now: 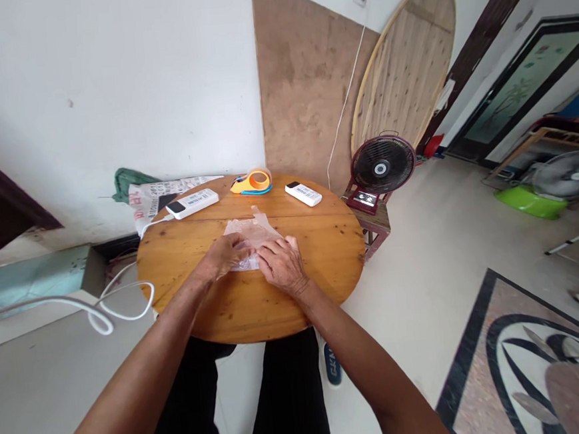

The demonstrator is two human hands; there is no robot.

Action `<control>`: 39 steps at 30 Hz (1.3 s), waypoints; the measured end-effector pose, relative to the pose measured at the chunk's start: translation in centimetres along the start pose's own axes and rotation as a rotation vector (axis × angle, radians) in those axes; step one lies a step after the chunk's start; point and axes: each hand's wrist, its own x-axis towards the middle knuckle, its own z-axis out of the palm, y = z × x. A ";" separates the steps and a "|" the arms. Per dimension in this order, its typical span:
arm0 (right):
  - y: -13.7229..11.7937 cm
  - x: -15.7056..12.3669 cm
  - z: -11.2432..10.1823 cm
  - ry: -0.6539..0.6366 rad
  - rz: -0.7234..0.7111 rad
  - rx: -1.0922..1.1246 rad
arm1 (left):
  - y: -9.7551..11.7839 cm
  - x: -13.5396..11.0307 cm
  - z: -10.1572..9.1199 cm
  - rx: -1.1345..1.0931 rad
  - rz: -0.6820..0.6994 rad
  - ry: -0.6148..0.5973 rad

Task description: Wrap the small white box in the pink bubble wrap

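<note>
A crumpled, see-through plastic bag (253, 232) lies on the round wooden table (216, 309) in front of me. My left hand (225, 254) is closed on the bag's left side, thumb and fingers pinching the film. On its right side my right hand (283, 264) rests palm down, fingers bent together over the plastic. The hands are close to each other. Whether anything lies inside the folds I cannot make out.
Toward the table's back stand a white device (193, 203) with a cable, an orange tape dispenser (251, 182) and a second white device (304, 193). A white cable (127, 315) loops off the left edge. A fan (382, 166) stands on a stool at the right.
</note>
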 end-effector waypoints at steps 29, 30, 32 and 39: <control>-0.6 0.2 -0.6 -0.091 0.025 -0.051 | -2.1 -2.0 -0.9 -0.084 -0.279 0.117; -0.6 0.2 -0.5 -0.092 0.025 -0.055 | -2.2 -2.0 -0.7 -0.099 -0.271 0.115; -0.6 0.2 -0.4 -0.097 0.029 -0.063 | -2.1 -2.0 -0.5 -0.123 -0.250 0.119; -0.6 0.4 -0.4 -0.123 0.037 -0.036 | -0.3 -1.3 1.2 -0.304 -0.211 0.205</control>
